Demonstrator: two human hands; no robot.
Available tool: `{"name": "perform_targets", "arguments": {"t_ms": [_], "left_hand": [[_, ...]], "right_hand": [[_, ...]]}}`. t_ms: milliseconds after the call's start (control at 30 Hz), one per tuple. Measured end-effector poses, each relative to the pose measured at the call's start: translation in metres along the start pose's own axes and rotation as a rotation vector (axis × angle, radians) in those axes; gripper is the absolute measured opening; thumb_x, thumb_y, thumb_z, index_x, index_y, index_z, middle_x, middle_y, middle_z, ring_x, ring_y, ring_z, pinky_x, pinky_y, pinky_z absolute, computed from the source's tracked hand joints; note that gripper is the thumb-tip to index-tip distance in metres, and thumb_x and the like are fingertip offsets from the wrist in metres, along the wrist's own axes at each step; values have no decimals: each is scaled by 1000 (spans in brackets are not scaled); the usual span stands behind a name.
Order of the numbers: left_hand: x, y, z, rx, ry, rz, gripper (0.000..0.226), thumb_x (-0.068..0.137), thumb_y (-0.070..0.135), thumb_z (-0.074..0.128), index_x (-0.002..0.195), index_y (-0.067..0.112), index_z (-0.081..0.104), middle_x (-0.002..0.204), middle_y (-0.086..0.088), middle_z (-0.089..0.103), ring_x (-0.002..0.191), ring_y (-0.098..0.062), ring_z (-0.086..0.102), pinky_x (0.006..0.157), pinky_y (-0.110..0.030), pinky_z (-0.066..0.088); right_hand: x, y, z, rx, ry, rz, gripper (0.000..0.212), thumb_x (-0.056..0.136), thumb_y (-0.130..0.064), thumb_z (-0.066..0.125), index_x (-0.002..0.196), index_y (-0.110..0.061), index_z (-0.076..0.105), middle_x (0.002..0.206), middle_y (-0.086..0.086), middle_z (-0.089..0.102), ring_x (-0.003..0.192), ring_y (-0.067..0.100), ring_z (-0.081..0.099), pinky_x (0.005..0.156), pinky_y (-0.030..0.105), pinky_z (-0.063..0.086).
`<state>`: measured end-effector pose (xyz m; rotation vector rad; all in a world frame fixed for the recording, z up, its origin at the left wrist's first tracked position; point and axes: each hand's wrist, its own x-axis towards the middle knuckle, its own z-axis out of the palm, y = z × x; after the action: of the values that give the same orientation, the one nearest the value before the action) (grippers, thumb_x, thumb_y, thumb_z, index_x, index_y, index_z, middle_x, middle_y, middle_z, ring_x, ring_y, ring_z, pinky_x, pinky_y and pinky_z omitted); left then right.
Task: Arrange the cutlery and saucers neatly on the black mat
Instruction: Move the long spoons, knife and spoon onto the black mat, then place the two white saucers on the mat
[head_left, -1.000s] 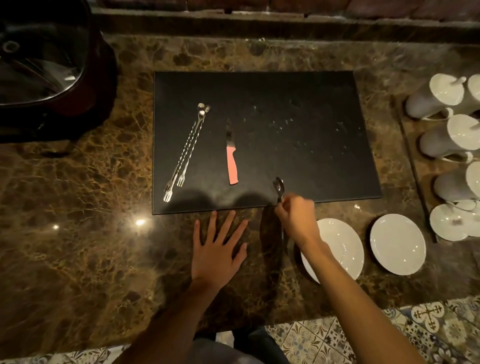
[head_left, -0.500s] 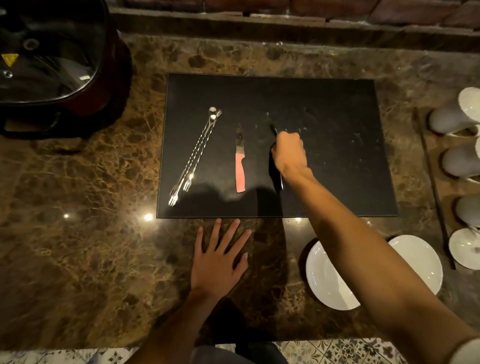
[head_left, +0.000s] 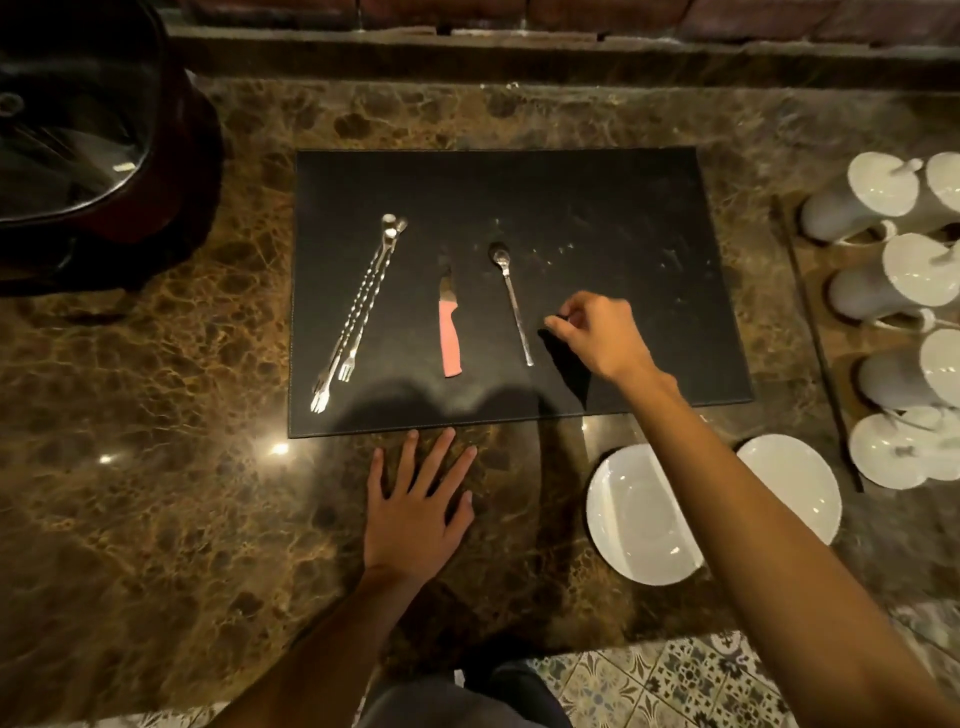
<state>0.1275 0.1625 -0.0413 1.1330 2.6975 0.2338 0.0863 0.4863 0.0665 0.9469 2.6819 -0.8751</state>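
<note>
The black mat (head_left: 597, 208) lies on the marble counter. On its left part rest two long twisted forks (head_left: 358, 312) side by side, then a pink-handled knife (head_left: 449, 332), then a steel spoon (head_left: 511, 301) with its bowl pointing away. My right hand (head_left: 597, 338) hovers over the mat just right of the spoon's handle, fingers loosely curled and holding nothing. My left hand (head_left: 418, 509) lies flat on the counter below the mat's front edge, fingers spread. Two white saucers (head_left: 639, 519) (head_left: 800, 483) sit on the counter right of my left hand, partly hidden by my right forearm.
Several white lidded pots (head_left: 878, 202) lie on a tray at the right edge. A dark appliance with a glass lid (head_left: 78, 130) stands at the far left. A raised ledge (head_left: 519, 52) runs behind the counter. Patterned floor tiles (head_left: 649, 686) show below the front edge.
My right hand carried the spoon from the counter onto the mat, set it down right of the knife, let go and drew off to the right. The left hand stayed put.
</note>
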Motion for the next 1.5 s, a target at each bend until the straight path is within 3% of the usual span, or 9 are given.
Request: {"name": "perform_targets", "arguments": {"t_ms": [300,467,667,867,967,1100,1200,1433,1500], "left_hand": [[0,3,-7,4,-27,7,59,102,55,28,160,43,24,172,6,21,158,-32,22,123,-65,20],[0,3,-7,23,-12,23,60,101,57,30,159,41,30,170,3,28,157,-32,24,122,-65,19],[4,26,0,25,10,14,64,100,63,30,160,39,30,170,-3,28,158,-33,24,125,-66,15],[13,96,15,-5,-6,-71,69,99,72,23,160,40,30,171,-3,24,159,-34,20,124,-68,14],[14,107,17,-6,11,-108,71,98,75,20,158,40,33,171,-7,24,159,-36,18,124,-69,11],[18,135,19,-33,41,-228,69,97,75,25,158,42,29,172,-13,21,159,-38,16,123,-71,13],[28,159,22,-58,77,-328,68,97,74,27,157,43,29,171,-17,20,159,-39,17,123,-70,12],[31,170,32,-17,124,-360,69,100,72,20,162,42,21,173,-18,9,161,-37,7,124,-69,6],[32,170,33,-4,125,-364,68,101,71,21,162,41,21,173,-18,7,161,-37,6,124,-70,7]], "right_hand": [[-141,105,-26,-89,-176,304,29,95,-38,60,114,-18,69,119,6,70,97,21,64,93,33,50],[-172,133,-14,-92,-124,356,32,97,-36,56,124,-19,64,125,5,69,105,26,66,97,42,52],[-158,151,-13,-129,-197,300,27,99,-30,53,122,-22,65,122,3,70,97,22,64,97,40,52],[-135,164,-32,-44,-348,157,11,100,-24,52,99,-23,63,103,-2,67,97,20,64,85,26,50],[-135,163,-37,92,-304,180,11,100,-25,53,99,-23,64,96,-6,66,90,15,64,73,17,48],[-115,167,-54,340,-184,216,17,99,-21,55,104,-11,68,92,11,69,84,22,65,73,30,57],[-76,166,-62,417,-81,256,20,99,-19,56,100,-4,69,76,8,63,70,18,57,66,25,50],[26,127,-54,792,40,358,21,94,1,56,74,5,61,81,19,60,71,20,57,85,35,53],[50,114,-51,844,74,343,18,90,7,54,86,22,60,86,24,58,73,23,56,80,31,54]]}}
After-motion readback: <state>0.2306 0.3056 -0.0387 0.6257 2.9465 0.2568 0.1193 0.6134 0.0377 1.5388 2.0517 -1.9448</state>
